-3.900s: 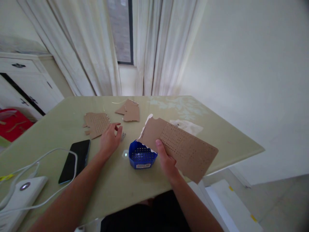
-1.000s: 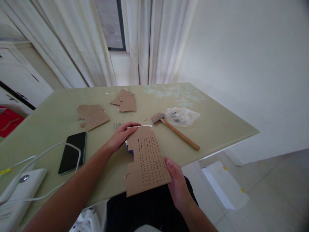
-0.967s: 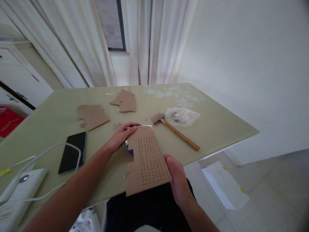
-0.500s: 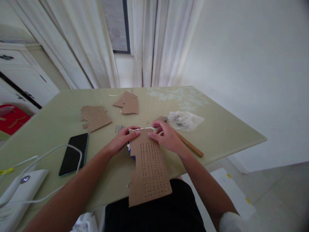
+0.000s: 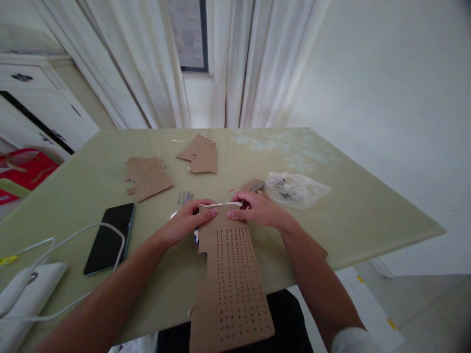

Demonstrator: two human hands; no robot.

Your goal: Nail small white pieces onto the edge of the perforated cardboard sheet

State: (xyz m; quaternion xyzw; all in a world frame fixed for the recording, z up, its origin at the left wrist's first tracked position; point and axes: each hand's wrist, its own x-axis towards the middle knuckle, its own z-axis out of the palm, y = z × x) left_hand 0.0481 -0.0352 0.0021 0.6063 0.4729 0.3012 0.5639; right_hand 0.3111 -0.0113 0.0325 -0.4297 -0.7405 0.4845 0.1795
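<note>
A long piece of brown cardboard (image 5: 235, 274) with rows of punched holes hangs from both hands, its near end over my lap. My left hand (image 5: 191, 218) pinches its far left corner, thumb on top and fingers beneath. On the far right corner my right hand (image 5: 257, 211) grips the same piece in the same way. A torn white edge runs along the far side between the two thumbs. Something blue and white, mostly hidden, peeks out under the cardboard's left side. Several nails (image 5: 186, 197) lie just beyond my left hand.
A hammer (image 5: 259, 186) lies partly under my right arm, beside a clear plastic bag (image 5: 296, 190). Further back are a perforated cardboard scrap (image 5: 150, 177) and torn cardboard pieces (image 5: 204, 156). At left are a phone (image 5: 110, 238), a white cable (image 5: 86, 228) and a power strip (image 5: 35, 294).
The cardboard and both hands sit slightly lower and nearer in view, with the cardboard's near end reaching further down. Both hands keep their hold. The whole view has shifted a little.
</note>
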